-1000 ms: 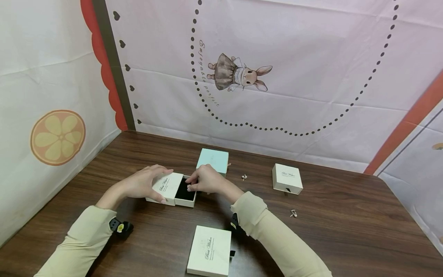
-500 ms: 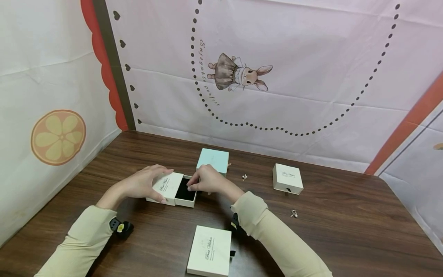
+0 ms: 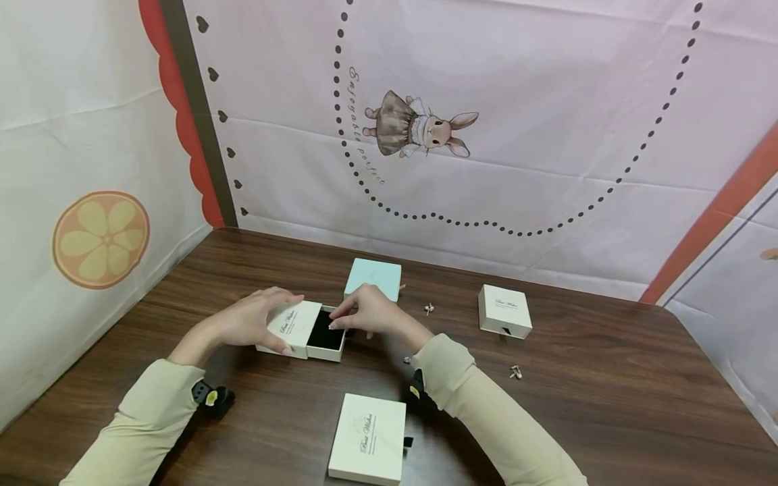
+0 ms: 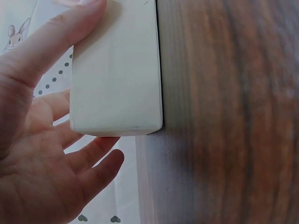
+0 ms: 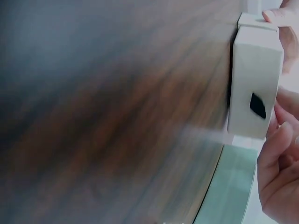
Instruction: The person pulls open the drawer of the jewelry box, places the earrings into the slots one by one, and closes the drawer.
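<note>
Right hand (image 3: 371, 316) lifted slightly off the drawer; small stud now visible by its wrist.
Left hand (image 3: 252, 322) grips the box (image 3: 292, 329) sleeve at centre frame; right fingertips pinch at the open black tray's edge; stud (image 3: 407, 360) lies loose on the table (image 3: 608, 405), so apparently not boxed yet.

Both arms wear long, loose sleeves of pale beige cloth, the left sleeve (image 3: 142, 412) and the right sleeve (image 3: 486, 412), each creased and ending in a plain cuff at the wrist. Under each cuff, at about 6 o'clock, sits a small black wrist device (image 3: 213, 398), the left one showing a yellow mark. Both hands, the left hand (image 3: 252, 320) and the right hand (image 3: 371, 314), are bare, without rings.
</note>
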`<state>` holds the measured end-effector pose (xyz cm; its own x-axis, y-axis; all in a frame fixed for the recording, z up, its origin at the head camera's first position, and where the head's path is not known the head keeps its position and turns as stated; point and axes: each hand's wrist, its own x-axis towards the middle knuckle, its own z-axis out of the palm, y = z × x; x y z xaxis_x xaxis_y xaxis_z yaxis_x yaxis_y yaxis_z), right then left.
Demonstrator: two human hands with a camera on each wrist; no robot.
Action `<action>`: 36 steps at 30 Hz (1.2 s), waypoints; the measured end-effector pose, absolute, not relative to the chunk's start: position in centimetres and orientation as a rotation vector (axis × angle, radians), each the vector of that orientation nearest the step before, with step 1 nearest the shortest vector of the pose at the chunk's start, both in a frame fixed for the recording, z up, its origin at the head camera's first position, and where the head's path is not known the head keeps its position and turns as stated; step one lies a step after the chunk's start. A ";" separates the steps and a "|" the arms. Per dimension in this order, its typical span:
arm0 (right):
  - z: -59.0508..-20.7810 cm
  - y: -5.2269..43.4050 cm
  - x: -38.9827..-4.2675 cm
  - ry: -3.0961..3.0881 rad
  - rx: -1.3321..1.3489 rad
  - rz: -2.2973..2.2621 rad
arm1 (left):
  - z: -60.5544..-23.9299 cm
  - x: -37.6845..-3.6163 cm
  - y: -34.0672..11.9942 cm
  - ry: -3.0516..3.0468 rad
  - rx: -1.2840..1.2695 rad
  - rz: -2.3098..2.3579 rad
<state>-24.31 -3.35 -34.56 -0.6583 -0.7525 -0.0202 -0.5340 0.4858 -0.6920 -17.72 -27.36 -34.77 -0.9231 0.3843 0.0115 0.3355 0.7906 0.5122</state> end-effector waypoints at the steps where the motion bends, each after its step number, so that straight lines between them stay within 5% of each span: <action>1: -34.5 -3.1 -24.3 2.401 -1.048 -0.987 | -34.8 -17.7 -27.4 2.884 0.579 0.798; 36: -33.2 2.6 -25.5 2.337 -0.842 -1.124 | -34.8 -17.8 -27.3 2.897 0.576 0.807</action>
<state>-25.51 2.63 -33.23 -0.7325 -0.6731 -0.1021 -0.3402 0.4918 -0.8015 -17.76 -27.26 -34.78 -0.9262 0.3763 0.0240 0.3345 0.7906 0.5129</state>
